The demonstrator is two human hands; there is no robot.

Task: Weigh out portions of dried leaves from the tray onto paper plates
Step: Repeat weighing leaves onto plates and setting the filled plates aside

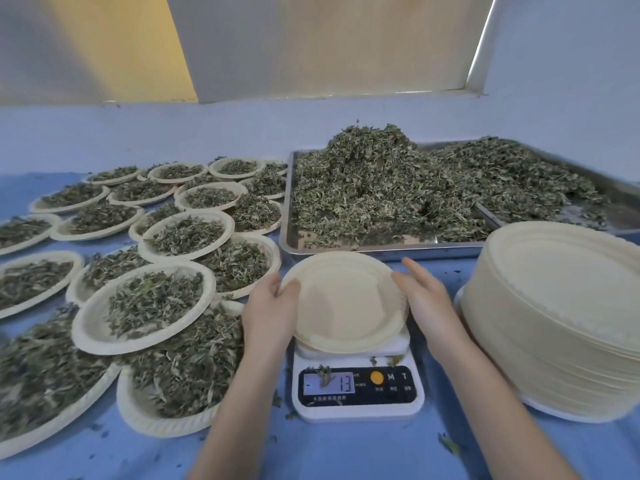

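A blue counter (346,455) carries a metal tray (381,252) heaped with dried leaves (381,188), many filled plates (145,306) to its left and a stack of plates (561,323) on the right. Near the front edge stands a white scale (356,393). On it lies an empty plate (346,303), its rim gripped by the left hand (270,306); the right hand (426,299) touches the other side with straight fingers.
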